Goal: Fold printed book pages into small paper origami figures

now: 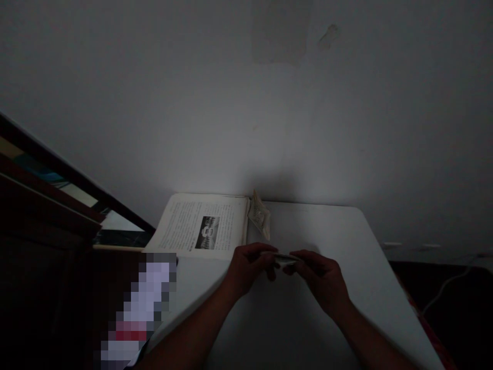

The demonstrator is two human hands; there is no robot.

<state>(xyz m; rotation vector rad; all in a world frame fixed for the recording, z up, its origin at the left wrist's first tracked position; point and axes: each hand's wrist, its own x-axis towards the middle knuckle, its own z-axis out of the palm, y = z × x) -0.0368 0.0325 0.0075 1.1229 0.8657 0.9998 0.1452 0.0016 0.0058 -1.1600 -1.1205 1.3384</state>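
Observation:
Both hands meet over the white table (377, 288), holding a small piece of folded paper (285, 258) between them. My left hand (248, 267) pinches its left end with thumb and fingers. At the right end, my right hand (321, 275) has the same kind of pinch. The paper is seen nearly edge-on and looks folded into layers; its exact shape is hard to make out in the dim light. Just beyond my left hand stands a folded paper boat (260, 216) with print on it, touching neither hand.
A printed book (181, 221) with a black-and-white picture lies at the table's far left. A blurred-out, pixelated object (142, 303) is at the left edge. The wall (246, 113) rises behind the table. Dark wooden furniture (42, 205) stands left; a cable (449, 282) hangs at right.

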